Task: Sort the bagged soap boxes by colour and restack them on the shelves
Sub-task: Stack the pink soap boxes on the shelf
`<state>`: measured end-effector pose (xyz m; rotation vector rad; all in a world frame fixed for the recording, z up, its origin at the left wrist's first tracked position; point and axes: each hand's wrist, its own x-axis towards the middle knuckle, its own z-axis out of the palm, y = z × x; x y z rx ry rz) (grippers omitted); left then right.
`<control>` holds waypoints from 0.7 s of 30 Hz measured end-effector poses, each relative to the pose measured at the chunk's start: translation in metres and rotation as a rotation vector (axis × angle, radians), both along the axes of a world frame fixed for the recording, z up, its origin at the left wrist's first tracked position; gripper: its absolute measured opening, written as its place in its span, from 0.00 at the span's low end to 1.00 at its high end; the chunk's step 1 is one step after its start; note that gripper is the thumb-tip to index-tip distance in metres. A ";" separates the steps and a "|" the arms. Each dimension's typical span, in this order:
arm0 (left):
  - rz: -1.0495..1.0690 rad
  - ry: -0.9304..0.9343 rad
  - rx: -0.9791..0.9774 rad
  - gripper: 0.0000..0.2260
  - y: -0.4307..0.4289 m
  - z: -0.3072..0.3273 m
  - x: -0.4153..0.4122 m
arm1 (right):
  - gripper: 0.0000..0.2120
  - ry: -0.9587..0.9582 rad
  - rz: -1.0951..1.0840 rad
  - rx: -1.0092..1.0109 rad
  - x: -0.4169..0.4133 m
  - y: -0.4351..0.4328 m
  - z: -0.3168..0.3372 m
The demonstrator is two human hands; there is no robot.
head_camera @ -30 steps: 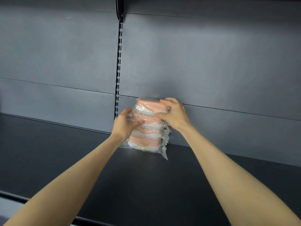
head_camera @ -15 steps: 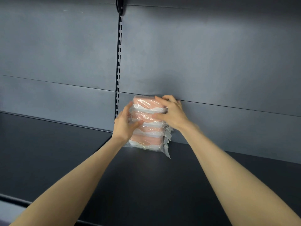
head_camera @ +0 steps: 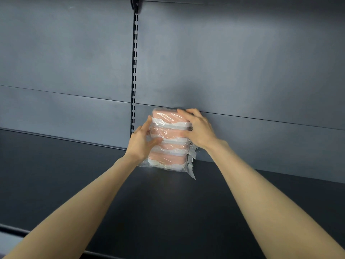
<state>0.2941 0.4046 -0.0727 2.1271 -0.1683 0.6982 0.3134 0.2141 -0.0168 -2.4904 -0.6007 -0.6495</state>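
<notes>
Two long, slim bare forearms, left forearm in the lower left of the frame, right forearm in the lower right, uncovered to the wrists; bare left hand, bare right hand

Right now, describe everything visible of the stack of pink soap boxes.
The stack of pink soap boxes is four boxes high, each pink with a white band, each in a clear plastic bag whose flaps jut out at the lower right. It stands upright on the dark shelf, close to the grey back panel, right of the slotted upright. The left hand holds its left side, thumb across the front; the right hand grips the upper boxes from the right.
</notes>
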 end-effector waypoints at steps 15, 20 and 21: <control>0.030 0.179 0.194 0.34 0.004 0.045 -0.021 | 0.40 0.088 -0.148 -0.275 -0.028 0.006 0.029; 0.007 0.234 0.245 0.37 0.005 0.058 -0.035 | 0.42 0.112 -0.163 -0.259 -0.041 0.007 0.036; 0.012 0.219 0.260 0.36 0.005 0.061 -0.039 | 0.42 0.112 -0.160 -0.246 -0.045 0.006 0.039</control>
